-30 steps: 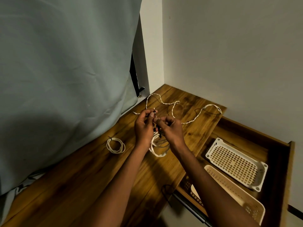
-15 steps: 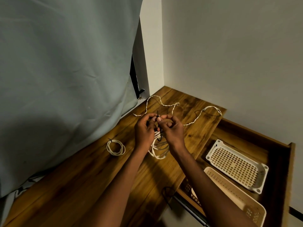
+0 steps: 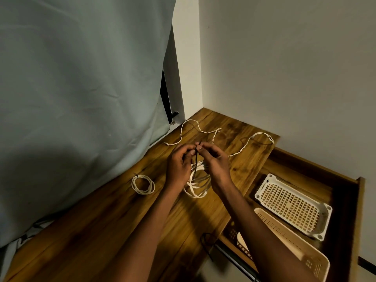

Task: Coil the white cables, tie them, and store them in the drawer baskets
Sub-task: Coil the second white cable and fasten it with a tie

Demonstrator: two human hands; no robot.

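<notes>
Over the wooden table (image 3: 114, 224), my left hand (image 3: 179, 165) and my right hand (image 3: 215, 161) meet fingertip to fingertip, both pinching a thin black tie (image 3: 196, 157) wrapped round a coiled white cable (image 3: 197, 184) that hangs below them. A smaller coiled white cable (image 3: 143, 184), bound with a black tie, lies on the table to the left. A loose white cable (image 3: 205, 132) snakes across the far end of the table. In the open drawer (image 3: 345, 192) sit a white lattice basket (image 3: 293, 206) and a beige basket (image 3: 284, 241).
A grey-green curtain (image 3: 77, 94) hangs along the table's left side. White walls close the corner behind. A black cord (image 3: 206, 244) loops over the table's near edge by the drawer.
Both hands have stayed together at the coil while their fingers work the black tie. The view has shifted slightly.
</notes>
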